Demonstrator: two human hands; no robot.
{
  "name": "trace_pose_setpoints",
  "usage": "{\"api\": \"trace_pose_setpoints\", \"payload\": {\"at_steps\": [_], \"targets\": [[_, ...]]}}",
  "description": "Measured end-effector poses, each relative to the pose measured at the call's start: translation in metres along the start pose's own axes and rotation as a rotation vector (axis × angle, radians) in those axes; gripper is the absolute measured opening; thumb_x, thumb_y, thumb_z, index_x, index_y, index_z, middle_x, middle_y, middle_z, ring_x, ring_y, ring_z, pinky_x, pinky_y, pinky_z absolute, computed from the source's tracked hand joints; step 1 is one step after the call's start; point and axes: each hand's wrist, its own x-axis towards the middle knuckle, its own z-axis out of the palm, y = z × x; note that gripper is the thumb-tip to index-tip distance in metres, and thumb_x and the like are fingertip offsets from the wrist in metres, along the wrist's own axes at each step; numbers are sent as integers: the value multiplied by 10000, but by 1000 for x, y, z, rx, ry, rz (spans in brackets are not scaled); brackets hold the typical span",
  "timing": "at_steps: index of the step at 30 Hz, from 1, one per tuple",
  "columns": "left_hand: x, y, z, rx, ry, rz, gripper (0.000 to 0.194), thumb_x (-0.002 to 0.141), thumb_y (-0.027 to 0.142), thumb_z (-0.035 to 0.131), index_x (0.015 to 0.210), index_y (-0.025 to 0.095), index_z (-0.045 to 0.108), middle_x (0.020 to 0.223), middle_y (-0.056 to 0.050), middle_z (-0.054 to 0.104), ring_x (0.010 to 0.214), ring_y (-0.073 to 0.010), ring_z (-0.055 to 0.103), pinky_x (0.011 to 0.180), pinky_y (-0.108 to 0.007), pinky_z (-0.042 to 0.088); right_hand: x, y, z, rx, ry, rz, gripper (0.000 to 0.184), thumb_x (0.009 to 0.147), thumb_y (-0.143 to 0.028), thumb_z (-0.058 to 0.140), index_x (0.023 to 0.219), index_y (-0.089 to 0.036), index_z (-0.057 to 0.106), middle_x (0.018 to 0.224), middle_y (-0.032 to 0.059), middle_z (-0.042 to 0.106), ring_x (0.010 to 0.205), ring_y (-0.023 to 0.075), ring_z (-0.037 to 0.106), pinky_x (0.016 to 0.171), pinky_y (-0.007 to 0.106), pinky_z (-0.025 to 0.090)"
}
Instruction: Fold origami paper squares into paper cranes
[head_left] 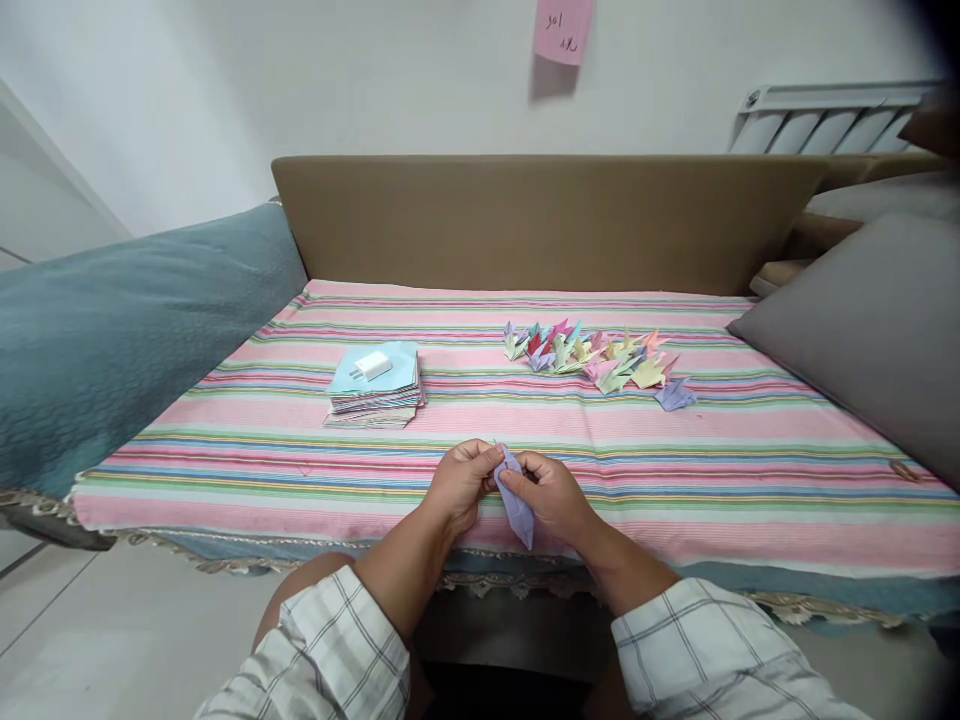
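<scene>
A piece of folded purple origami paper (519, 512), long and pointed, is pinched between my two hands over the front part of the sofa seat. My left hand (461, 482) grips its upper left edge with thumb and fingers. On the other side, my right hand (551, 492) has its thumb pressed on the paper near the upper end. The lower tip hangs free, pointing down and slightly right. Fingers partly cover the top of the fold. Beyond my hands, to the right, lies a cluster of folded paper cranes (600, 362) in many colours.
At the left stands a stack of square paper sheets (375, 395) with a white charger plug (372, 365) on top. A striped cloth (262, 480) covers the seat. Cushions flank it: teal (142, 320) at left, grey (870, 330) at right. A pink note (562, 30) hangs on the wall.
</scene>
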Motion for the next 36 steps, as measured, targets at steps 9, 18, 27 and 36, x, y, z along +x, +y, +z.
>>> {"api": "trace_pose_setpoints", "payload": {"at_steps": [9, 18, 27, 36], "targets": [[-1, 6, -6, 100, -120, -105, 385, 455, 351, 871, 617, 92, 637, 603, -20, 621, 564, -99, 568, 592, -239, 468, 0, 4, -1, 180, -6, 73, 305, 728, -490, 655, 774, -189, 646, 671, -13, 577, 611, 123, 469, 583, 252, 375], [0, 1, 0, 126, -25, -6, 461, 493, 452, 826, 613, 141, 508, 536, 40, 539, 481, -69, 497, 489, -193, 414, 3, 7, 2, 191, 69, 102, 297, 696, -461, 697, 704, -173, 626, 621, -25, 544, 577, 111, 446, 545, 243, 348], [0, -12, -9, 536, -266, -37, 460, 579, 539, 736, 568, 145, 500, 495, 50, 445, 461, -68, 395, 468, -201, 306, 11, 8, 4, 476, 271, 164, 339, 607, -462, 759, 652, -171, 590, 571, -39, 520, 521, 92, 427, 508, 237, 339], [3, -14, -10, 748, -187, 84, 403, 619, 480, 686, 491, 162, 473, 458, 59, 372, 452, -68, 291, 471, -226, 194, 13, 6, -6, 384, 107, 143, 330, 575, -382, 799, 752, -165, 623, 672, -16, 598, 619, 112, 504, 597, 243, 388]]}}
